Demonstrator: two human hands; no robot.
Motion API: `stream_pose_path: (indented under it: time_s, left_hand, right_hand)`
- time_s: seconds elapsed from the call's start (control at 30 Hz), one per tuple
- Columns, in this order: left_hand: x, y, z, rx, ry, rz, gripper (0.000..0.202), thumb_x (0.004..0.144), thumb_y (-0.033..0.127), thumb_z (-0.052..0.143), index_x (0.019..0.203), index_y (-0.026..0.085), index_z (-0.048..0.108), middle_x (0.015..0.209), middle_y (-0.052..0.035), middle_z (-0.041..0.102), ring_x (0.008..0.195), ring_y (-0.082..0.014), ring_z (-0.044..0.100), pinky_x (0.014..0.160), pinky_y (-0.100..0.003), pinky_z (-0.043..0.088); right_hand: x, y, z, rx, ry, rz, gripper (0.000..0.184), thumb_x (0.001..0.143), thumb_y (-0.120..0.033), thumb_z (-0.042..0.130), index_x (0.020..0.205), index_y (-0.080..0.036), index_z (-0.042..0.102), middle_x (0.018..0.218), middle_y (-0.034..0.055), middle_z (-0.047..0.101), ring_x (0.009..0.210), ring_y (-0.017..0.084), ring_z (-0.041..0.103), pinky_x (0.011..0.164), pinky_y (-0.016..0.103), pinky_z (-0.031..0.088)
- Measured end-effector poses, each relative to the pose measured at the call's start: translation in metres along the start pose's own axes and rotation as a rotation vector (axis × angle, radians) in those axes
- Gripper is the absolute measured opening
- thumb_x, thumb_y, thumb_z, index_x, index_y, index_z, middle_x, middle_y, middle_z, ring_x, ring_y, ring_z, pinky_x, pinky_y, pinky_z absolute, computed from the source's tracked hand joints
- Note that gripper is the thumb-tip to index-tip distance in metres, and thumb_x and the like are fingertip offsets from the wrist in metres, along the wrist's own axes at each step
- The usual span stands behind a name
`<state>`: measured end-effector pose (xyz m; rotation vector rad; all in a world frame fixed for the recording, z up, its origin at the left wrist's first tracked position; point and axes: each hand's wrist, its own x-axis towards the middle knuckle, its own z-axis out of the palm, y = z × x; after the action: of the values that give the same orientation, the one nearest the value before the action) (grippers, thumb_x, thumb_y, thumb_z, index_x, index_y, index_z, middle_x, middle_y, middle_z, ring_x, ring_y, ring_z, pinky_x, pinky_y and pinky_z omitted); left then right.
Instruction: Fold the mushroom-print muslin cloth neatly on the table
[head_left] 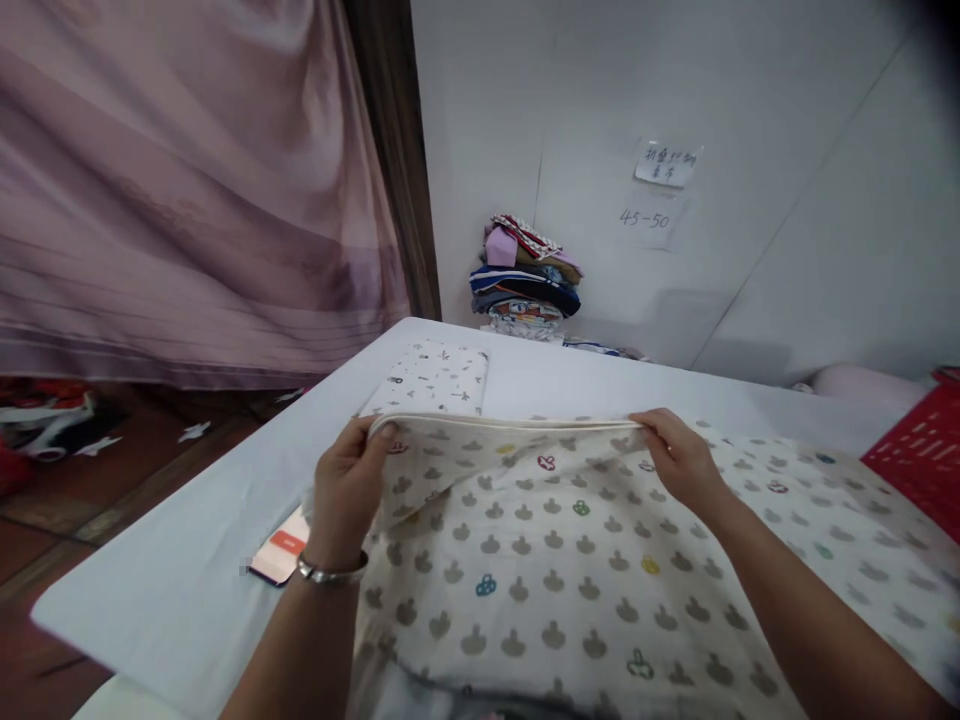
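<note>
A cream cloth (555,560) printed with grey apple-like shapes and a few coloured ones is stretched between my two hands. My left hand (349,485) pinches its upper left corner, thumb on top. At the other end of the same top edge, my right hand (679,460) grips the fabric with closed fingers. The edge between them is pulled nearly straight and looks layered. The cloth hangs down toward me, and more of the same print spreads over the table to the right. A folded white cloth (450,380) with small dark prints lies just beyond my left hand.
A phone (281,548) with a lit screen lies on the white table (180,560), left of my left wrist. Stacked folded fabrics (525,285) stand by the wall. A red plastic basket (922,450) is at the right edge. A pink curtain (187,180) hangs at the left.
</note>
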<state>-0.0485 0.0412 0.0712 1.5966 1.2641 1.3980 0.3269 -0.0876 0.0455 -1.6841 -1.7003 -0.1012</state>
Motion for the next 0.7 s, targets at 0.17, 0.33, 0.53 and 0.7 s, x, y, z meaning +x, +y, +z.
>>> stream_pose_path:
  time_s: [0.17,0.33,0.53,0.7]
  left_hand:
    - [-0.003,0.021,-0.016,-0.311,-0.132,-0.23,0.026,0.068,0.041,0.065,0.078,0.018,0.057,0.066,0.0029,0.057,0.057,-0.0099,0.051,0.055,-0.021,0.042]
    - [0.001,0.015,-0.026,-0.024,-0.231,-0.212,0.027,0.07,0.042,0.059,0.078,0.017,0.057,0.057,0.0033,0.052,0.051,-0.011,0.048,0.05,-0.022,0.04]
    - [-0.021,0.013,0.012,0.681,-0.243,0.339,0.021,0.081,0.027,0.044,0.09,0.018,0.06,0.091,-0.0063,0.061,0.086,-0.0198,0.057,0.075,-0.03,0.045]
    - [-0.073,0.037,0.073,0.583,-0.63,0.554,0.032,0.084,0.019,0.04,0.113,0.022,0.054,0.102,-0.0035,0.06,0.091,-0.0156,0.058,0.078,-0.026,0.045]
  right_hand:
    - [-0.025,-0.023,-0.03,0.158,-0.193,0.133,0.022,0.09,-0.034,0.039,0.098,-0.023,0.057,0.089,0.0046,0.06,0.073,0.015,0.056,0.064,0.027,0.046]
    - [-0.048,-0.03,-0.035,0.271,-0.392,0.272,0.026,0.089,-0.039,0.04,0.095,-0.024,0.06,0.069,0.0011,0.057,0.052,0.012,0.045,0.046,0.024,0.038]
    - [-0.062,-0.037,-0.011,0.276,-0.329,0.256,0.021,0.085,-0.033,0.043,0.089,-0.023,0.061,0.073,0.0016,0.06,0.058,0.014,0.049,0.052,0.026,0.041]
    - [-0.058,-0.062,0.001,0.17,-0.351,0.133,0.02,0.084,-0.023,0.041,0.09,-0.022,0.06,0.083,0.0034,0.061,0.07,0.016,0.054,0.062,0.028,0.042]
